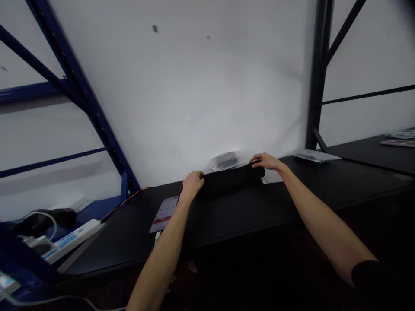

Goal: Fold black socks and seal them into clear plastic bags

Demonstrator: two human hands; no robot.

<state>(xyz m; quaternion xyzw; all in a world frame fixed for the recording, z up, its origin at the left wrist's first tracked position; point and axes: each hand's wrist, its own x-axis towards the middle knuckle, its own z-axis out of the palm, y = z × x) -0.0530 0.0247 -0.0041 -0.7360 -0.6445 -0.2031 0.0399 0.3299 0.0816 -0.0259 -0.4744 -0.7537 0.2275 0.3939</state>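
A piece of black cloth [231,179] stretches between my two hands over the black tabletop, its lower part hard to tell from the dark surface. My left hand [193,183] is closed on its left upper corner. At the other end, the fingers of my right hand [264,161] pinch the upper edge, and a fold hangs beneath them. Just behind the cloth lies a clear plastic bag [227,160] with something dark in it. A phone [164,212] with a lit screen lies left of my left forearm, with a white plug at its lower end.
A white power strip [73,242] with cables lies at the left beside a blue metal frame [87,99]. Another plastic bag [313,155] rests at the right near a dark upright post [317,73]. A white wall [201,86] stands behind the table [129,242].
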